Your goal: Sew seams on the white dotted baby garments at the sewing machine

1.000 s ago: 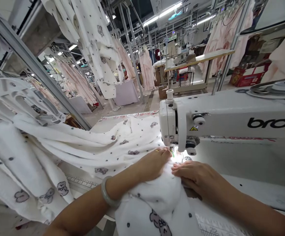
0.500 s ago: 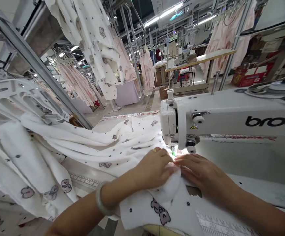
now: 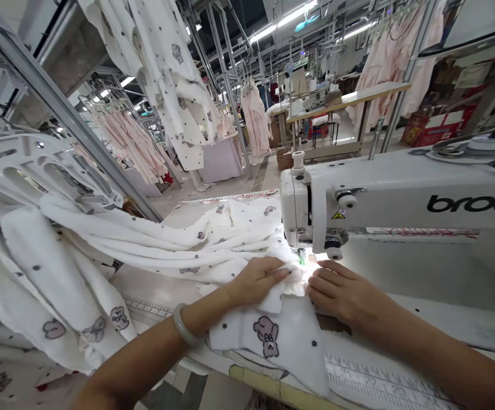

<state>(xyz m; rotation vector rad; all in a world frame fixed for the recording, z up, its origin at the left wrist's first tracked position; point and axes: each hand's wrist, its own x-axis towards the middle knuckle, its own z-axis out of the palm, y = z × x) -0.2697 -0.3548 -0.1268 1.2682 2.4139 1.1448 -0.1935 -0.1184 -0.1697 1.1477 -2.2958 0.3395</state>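
White fabric with a bear print (image 3: 247,228) runs across the bed of the white sewing machine (image 3: 384,185) and drapes over the front edge. My left hand (image 3: 256,280), with a bangle (image 3: 183,324) on its wrist, pinches a fold of the fabric left of the lit needle area. Beside the presser foot (image 3: 301,256), my right hand (image 3: 336,287) rests with its fingers bent at the fabric's edge. The fingertips are partly lost in the glare, so I cannot see whether they grip the cloth.
A hanger rack (image 3: 29,165) holds matching white garments (image 3: 46,285) at the left. More printed cloth (image 3: 162,74) hangs above. A measuring tape strip (image 3: 371,378) runs along the table's front. Pink garments (image 3: 256,117) and another worktable (image 3: 350,102) stand behind.
My left hand has drawn back to the left, lifting a fold of the fabric with it. My right hand has shifted slightly, and the hanging front part of the cloth has swung left.
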